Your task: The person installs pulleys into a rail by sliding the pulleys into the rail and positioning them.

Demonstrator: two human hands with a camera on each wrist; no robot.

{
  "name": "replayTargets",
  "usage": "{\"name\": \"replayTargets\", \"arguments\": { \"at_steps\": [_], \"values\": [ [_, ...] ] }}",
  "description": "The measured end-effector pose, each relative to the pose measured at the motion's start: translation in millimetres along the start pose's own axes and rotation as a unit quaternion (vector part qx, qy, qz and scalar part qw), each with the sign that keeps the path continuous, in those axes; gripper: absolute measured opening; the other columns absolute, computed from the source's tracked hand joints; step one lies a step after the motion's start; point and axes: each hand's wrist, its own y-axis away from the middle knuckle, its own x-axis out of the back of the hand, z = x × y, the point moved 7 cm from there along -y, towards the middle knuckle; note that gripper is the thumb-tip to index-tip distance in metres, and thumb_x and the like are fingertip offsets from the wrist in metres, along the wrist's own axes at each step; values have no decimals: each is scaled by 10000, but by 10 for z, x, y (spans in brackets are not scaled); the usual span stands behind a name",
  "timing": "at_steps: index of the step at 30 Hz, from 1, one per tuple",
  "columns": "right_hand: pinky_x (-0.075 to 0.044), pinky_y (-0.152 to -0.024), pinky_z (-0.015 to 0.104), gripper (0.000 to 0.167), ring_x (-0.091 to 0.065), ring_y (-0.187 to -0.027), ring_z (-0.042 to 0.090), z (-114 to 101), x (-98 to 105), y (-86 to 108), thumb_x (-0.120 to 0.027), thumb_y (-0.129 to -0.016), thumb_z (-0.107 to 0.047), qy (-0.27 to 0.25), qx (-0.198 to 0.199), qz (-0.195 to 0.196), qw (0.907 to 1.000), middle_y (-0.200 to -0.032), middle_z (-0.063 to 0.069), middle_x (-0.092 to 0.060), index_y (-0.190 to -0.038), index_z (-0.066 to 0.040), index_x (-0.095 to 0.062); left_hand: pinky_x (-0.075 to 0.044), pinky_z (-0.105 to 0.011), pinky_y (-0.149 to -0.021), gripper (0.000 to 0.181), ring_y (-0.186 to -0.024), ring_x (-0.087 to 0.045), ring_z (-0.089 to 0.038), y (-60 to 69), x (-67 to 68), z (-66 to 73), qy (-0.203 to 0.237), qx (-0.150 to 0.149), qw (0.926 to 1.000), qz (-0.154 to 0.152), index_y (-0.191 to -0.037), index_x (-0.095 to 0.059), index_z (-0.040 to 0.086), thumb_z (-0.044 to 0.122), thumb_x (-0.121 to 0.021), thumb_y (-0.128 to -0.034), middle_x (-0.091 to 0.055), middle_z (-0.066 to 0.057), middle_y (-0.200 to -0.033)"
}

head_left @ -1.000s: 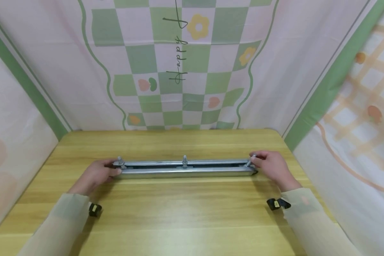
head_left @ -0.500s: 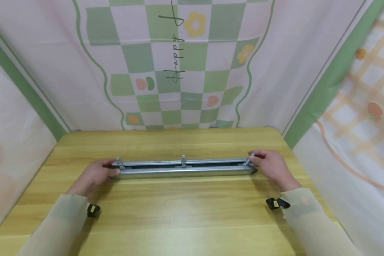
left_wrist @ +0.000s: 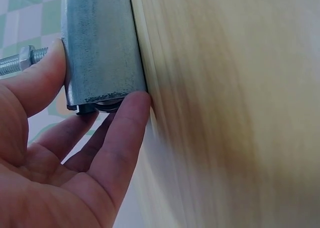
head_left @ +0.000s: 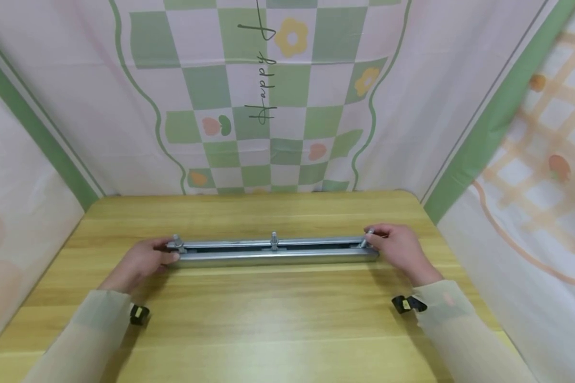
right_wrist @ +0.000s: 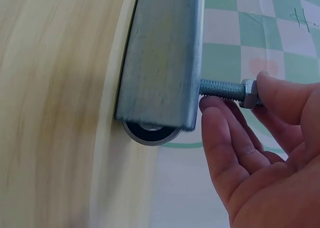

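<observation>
A slotted metal channel rail (head_left: 273, 259) lies across the table. Three threaded bolts with nuts rise from its slot: a left bolt (head_left: 176, 241), a middle bolt (head_left: 274, 239) and a right bolt (head_left: 365, 242), the last one leaning to the right. My left hand (head_left: 141, 263) grips the rail's left end, thumb on the slotted side and fingertips at the end. At the other end, my right hand (head_left: 397, 247) pinches the right bolt at its nut (right_wrist: 248, 93). A round roller wheel (right_wrist: 152, 134) pokes partly out of the rail's right end in the right wrist view.
The wooden table (head_left: 268, 319) extends in front of and behind the rail. A green-and-white checked cloth (head_left: 287, 122) hangs behind it, with more cloth at both sides. Small black devices, such as the left camera (head_left: 139, 314), are strapped at both wrists.
My right hand has shifted slightly left with the right bolt, and the roller at that end sits further inside the rail. My left hand keeps its hold. The head view has shifted slightly.
</observation>
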Motion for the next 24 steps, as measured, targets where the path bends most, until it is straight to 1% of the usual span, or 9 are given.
{"name": "replayTargets", "arguments": {
  "at_steps": [6,11,13,15,18,19,21,22,24],
  "values": [
    [-509,-700,346,301,-641,-865,221,-6,17,-2,-613,-1007,-246,219,0,-3,9998,-1037,95,-715,-1212,-42,-697,-532,-420,-904,690,-1129,-567,-315,-18,-53,10,2,-43,10000,-39,-1511,-363,-21,203,-697,-950,-462,-262,-1426],
    [-530,-749,409,318,-633,-959,290,-11,12,10,-594,-1016,-238,300,90,-8,9995,-1098,128,-694,-1238,-22,-669,-534,-424,-894,685,-1119,-564,-318,-4,-62,37,-36,17,10000,-36,-1521,-346,-12,188,-682,-958,-445,-271,-1433],
    [-536,-787,458,372,-624,-1020,343,-32,7,15,-581,-1022,-257,299,115,-38,9995,-1154,168,-669,-1294,-7,-627,-533,-421,-890,679,-1112,-563,-316,7,-53,51,-69,35,10000,-18,-1525,-337,-12,180,-670,-964,-438,-273,-1437],
    [-527,-842,512,465,-601,-1090,396,-49,10,22,-570,-1024,-306,295,78,-74,9995,-1230,217,-627,-1365,12,-559,-535,-415,-884,679,-1096,-567,-309,20,-42,63,-80,42,10000,-7,-1527,-326,-16,172,-661,-968,-429,-279,-1441],
    [-482,-921,580,630,-533,-1193,444,-63,37,75,-542,-1019,-424,283,-178,-114,9994,-1359,270,-529,-1465,9,-436,-539,-407,-859,697,-1026,-591,-289,62,-35,75,-210,-22,9998,-13,-1528,-302,-37,188,-655,-970,-433,-303,-1427],
    [-459,-948,599,671,-506,-1224,455,-71,55,98,-536,-1015,-449,285,-254,-98,9992,-1394,283,-494,-1485,10,-401,-536,-419,-856,711,-1001,-596,-294,82,-38,79,-241,-49,9997,-29,-1529,-284,-48,198,-652,-972,-434,-314,-1420],
    [-412,-984,635,734,-448,-1271,476,-96,104,152,-519,-1009,-495,379,-333,-19,9987,-1441,303,-434,-1515,7,-345,-491,-518,-930,762,-1083,-568,-393,133,-39,90,-486,-88,9987,-94,-1535,-242,-62,275,-641,-979,-395,-336,-1446],
    [-393,-991,651,748,-424,-1285,488,-117,134,181,-516,-1009,-500,434,-322,59,9985,-1452,313,-413,-1521,12,-329,-455,-568,-963,797,-1134,-536,-446,160,-35,93,-657,-103,9977,-121,-1539,-213,-67,326,-629,-984,-370,-346,-1460],
    [-353,-1002,683,767,-381,-1296,521,-171,192,231,-514,-1009,-500,571,-238,244,9978,-1463,336,-380,-1526,25,-305,-347,-664,-1017,874,-1253,-409,-539,236,-17,118,-1061,-74,9943,-90,-1551,-155,-63,442,-590,-986,-311,-347,-1500]
  ]
}}
